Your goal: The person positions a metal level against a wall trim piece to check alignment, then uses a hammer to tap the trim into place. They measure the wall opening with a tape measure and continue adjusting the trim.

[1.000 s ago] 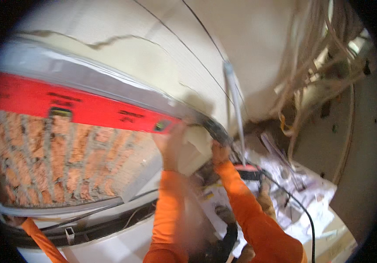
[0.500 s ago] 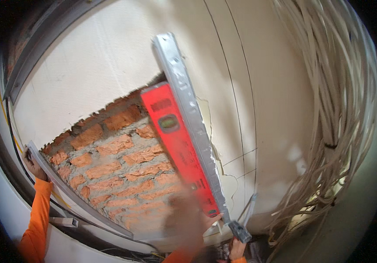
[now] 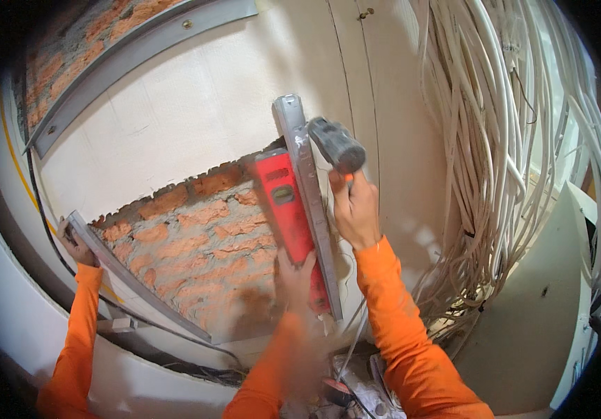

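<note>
A red spirit level (image 3: 288, 202) stands tilted against a grey metal profile (image 3: 309, 199) on the wall. My left hand (image 3: 293, 276), partly blurred, is closed on the level's lower part. In my right hand (image 3: 356, 209) is a mallet (image 3: 337, 145) with a dark head. Its head is beside the upper part of the profile, and most of its handle is hidden in my fist. At the far left, another person's hand (image 3: 80, 250) in an orange sleeve rests at the upper end of a second metal profile (image 3: 140, 286).
Exposed brickwork (image 3: 189, 244) lies between the two profiles, with pale plaster (image 3: 168, 126) above. A bolted metal angle (image 3: 140, 56) crosses the upper left. Thick bundles of pale cables (image 3: 486, 160) hang on the right. Low at centre is clutter (image 3: 363, 370).
My right hand has raised the mallet from the profile's foot to beside its upper part. The view has shifted; my left hand now shows on the level.
</note>
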